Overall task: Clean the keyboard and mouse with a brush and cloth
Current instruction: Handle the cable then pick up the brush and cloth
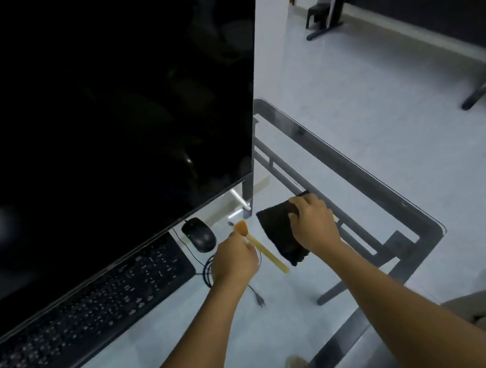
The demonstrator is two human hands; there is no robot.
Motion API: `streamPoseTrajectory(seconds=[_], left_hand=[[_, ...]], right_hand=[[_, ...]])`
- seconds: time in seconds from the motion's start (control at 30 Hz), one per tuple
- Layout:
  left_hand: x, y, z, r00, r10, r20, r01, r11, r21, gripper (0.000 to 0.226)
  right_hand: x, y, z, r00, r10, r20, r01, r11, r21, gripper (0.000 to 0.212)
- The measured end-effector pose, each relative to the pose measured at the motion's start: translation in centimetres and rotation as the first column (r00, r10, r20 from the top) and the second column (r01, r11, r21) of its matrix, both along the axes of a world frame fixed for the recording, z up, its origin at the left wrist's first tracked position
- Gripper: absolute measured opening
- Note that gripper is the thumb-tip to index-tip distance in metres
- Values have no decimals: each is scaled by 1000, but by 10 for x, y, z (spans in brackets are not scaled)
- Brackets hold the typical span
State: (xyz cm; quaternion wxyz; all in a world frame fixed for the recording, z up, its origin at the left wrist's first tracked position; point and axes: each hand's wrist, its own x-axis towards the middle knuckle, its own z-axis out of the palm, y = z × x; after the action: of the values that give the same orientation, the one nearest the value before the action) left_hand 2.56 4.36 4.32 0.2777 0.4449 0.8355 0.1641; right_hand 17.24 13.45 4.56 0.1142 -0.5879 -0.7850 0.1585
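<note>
Head view: left hand (234,260) pinched brush (261,246); right hand (312,220) gripped cloth (278,235); mouse (199,234) just up-left, nearer left hand.

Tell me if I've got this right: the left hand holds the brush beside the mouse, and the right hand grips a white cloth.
Not quite: the head view shows the cloth is black. The rest stands: left hand holds the brush beside the mouse, right hand grips the cloth.

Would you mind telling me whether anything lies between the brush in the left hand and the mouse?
Nothing visible does. The left hand holds the brush just right of the mouse, with only bare glass tabletop between them. The cloth lies on the other side.
</note>
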Motion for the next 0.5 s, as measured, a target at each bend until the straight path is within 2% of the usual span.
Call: streamPoseTrajectory(seconds=[0.13, 0.27, 0.37, 0.5], left_hand=[[19, 32, -14, 1000, 8, -23, -10, 992, -124, 40], [31, 50, -27, 997, 57, -60, -69, 972, -223, 42], [39, 57, -36, 992, 109, -69, -123, 962, -244, 43], [47, 63, -41, 982, 185, -49, -191, 947, -258, 37]], right_hand=[[12, 29, -9, 993, -3, 120, 13, 997, -77, 40], [19, 52, -28, 963, -109, 245, 158, 969, -189, 64], [26, 61, -39, 946, -109, 305, 186, 953, -237, 74], [30, 70, -46, 974, -128, 187, 190, 910, -369, 73]])
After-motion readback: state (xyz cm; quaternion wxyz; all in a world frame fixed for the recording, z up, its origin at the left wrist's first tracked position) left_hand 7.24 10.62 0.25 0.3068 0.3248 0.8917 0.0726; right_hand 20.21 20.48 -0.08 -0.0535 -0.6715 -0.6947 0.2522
